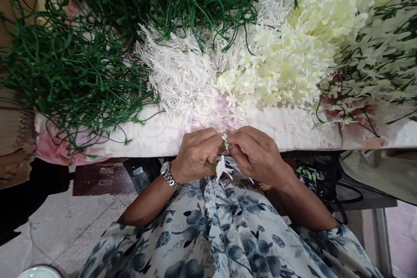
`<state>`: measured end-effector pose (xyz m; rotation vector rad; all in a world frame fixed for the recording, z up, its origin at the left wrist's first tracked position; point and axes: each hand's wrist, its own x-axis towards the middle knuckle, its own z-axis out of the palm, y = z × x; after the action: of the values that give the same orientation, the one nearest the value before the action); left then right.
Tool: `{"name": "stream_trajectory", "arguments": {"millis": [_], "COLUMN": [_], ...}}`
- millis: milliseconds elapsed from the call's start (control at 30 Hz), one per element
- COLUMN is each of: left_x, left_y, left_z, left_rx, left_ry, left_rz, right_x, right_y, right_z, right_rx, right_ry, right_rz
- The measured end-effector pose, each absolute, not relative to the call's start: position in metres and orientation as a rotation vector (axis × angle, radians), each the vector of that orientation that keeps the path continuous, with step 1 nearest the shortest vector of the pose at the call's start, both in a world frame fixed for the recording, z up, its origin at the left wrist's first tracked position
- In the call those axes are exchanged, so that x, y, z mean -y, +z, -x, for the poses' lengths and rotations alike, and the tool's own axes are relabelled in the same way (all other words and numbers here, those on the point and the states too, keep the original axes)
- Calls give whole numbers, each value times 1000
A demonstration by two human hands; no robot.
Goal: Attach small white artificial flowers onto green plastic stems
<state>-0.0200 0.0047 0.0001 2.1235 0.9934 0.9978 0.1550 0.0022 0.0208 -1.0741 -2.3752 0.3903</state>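
Note:
My left hand (198,152), with a watch (168,176) on its wrist, is closed around a green artificial flower stem. A white artificial flower (223,168) hangs from that stem below the fingers. Level with it on the right, my right hand (256,152) is closed, its thumb and fingertips pinching at a small white blossom (225,140). The fingertips of both hands almost meet at this blossom. Most of the stem is hidden inside my left hand. Both hands are at the front edge of the cloth-covered table (260,128).
Green plastic stems (87,65) pile up at the left and back. Thin white pieces (182,69) lie mid-table, beside a heap of cream blossoms (276,65). Assembled-looking white flower sprays (374,61) lie at the right. A dark bag (319,178) is below the table edge.

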Motion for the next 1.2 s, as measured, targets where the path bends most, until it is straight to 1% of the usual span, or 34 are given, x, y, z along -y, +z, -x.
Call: {"name": "stream_trajectory", "arguments": {"millis": [400,633,733,967,1200], "left_x": [-5,-3,-4,-7,-8], "left_y": [-3,-5,-2,8,22], "left_z": [17,14,15,22,15], "left_rx": [-1032,-1121,-1130,-997,-1070], "left_ry": [1012,1027,983,908,856], "left_rz": [-2210,-2230,-2157,-1880,-1646], "right_x": [0,2,1,-2,-5], "right_y": [20,15,17,28,32], "right_z": [-151,-145,-146,-159,-165], "right_rx": [2310,2297,2297,2204,2255], "right_ry": [491,433,465,734,637], "right_rz": [1168,1218,1257,1185,1069]}}
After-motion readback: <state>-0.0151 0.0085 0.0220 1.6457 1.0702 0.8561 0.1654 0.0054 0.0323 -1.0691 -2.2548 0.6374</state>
